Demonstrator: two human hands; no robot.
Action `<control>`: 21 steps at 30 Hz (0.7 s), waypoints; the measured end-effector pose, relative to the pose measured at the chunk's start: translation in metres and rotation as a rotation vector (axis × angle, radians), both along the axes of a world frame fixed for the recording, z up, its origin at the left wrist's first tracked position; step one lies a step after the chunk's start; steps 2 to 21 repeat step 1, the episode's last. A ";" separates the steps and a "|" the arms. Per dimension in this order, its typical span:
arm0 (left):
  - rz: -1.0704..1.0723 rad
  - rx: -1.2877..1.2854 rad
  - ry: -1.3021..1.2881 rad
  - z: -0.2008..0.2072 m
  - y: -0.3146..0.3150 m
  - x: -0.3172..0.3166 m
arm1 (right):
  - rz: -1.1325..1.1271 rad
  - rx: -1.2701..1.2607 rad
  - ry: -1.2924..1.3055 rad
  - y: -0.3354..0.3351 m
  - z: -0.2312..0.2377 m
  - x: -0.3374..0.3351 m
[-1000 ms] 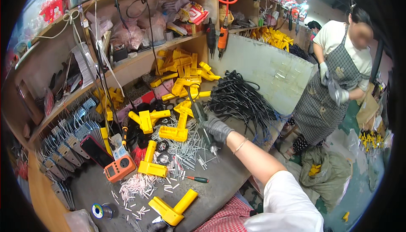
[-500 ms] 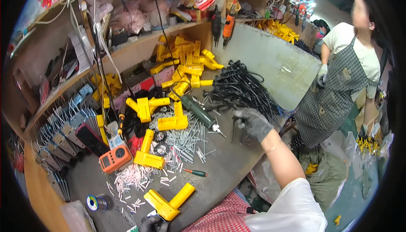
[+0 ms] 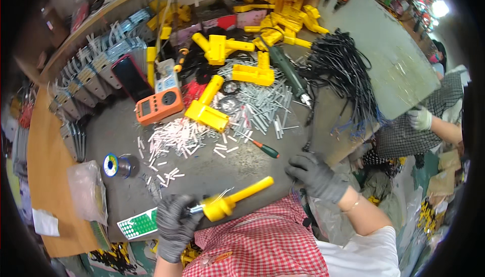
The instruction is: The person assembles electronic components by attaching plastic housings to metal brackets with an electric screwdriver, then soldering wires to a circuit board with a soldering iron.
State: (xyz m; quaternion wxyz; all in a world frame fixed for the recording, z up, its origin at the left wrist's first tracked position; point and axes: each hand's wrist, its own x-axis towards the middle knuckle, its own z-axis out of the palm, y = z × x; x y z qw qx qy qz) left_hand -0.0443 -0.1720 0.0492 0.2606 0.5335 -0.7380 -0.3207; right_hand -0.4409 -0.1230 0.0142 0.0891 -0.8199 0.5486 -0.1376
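My left hand (image 3: pixel 177 221), in a dark grey glove, is closed on a yellow plastic handle housing (image 3: pixel 220 209) near the table's front edge. A shiny metal part and thin wires show at its wide end; its round grip points right. My right hand (image 3: pixel 319 178), gloved too, has its fingers pinched around a black cable (image 3: pixel 309 134) at the table's right front edge. The cable leads up toward a big bundle of black cables (image 3: pixel 341 70) with blue wire ends. Beside my left hand lies a green sheet with white dots (image 3: pixel 139 224).
Pink-white tubes (image 3: pixel 177 136), long screws (image 3: pixel 262 103), a green-handled screwdriver (image 3: pixel 266 149) and several yellow housings (image 3: pixel 207 113) cover the table's middle. Behind are an orange meter (image 3: pixel 159 107) and green electric screwdriver (image 3: pixel 288 72). Left stands a solder spool (image 3: pixel 117 166). A co-worker's gloved hand (image 3: pixel 420 119) is at right.
My right hand has come back from the cable bundle to the front edge with a black cable. My left hand has risen into view, and the yellow housing has turned. The view has shifted downward.
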 end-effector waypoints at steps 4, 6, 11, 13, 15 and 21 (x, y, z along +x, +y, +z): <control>-0.156 -0.268 -0.242 -0.009 0.005 0.007 | 0.089 0.020 -0.083 0.002 0.003 -0.006; -0.156 -0.268 -0.242 -0.009 0.005 0.007 | 0.089 0.020 -0.083 0.002 0.003 -0.006; -0.156 -0.268 -0.242 -0.009 0.005 0.007 | 0.089 0.020 -0.083 0.002 0.003 -0.006; -0.156 -0.268 -0.242 -0.009 0.005 0.007 | 0.089 0.020 -0.083 0.002 0.003 -0.006; -0.156 -0.268 -0.242 -0.009 0.005 0.007 | 0.089 0.020 -0.083 0.002 0.003 -0.006; -0.156 -0.268 -0.242 -0.009 0.005 0.007 | 0.089 0.020 -0.083 0.002 0.003 -0.006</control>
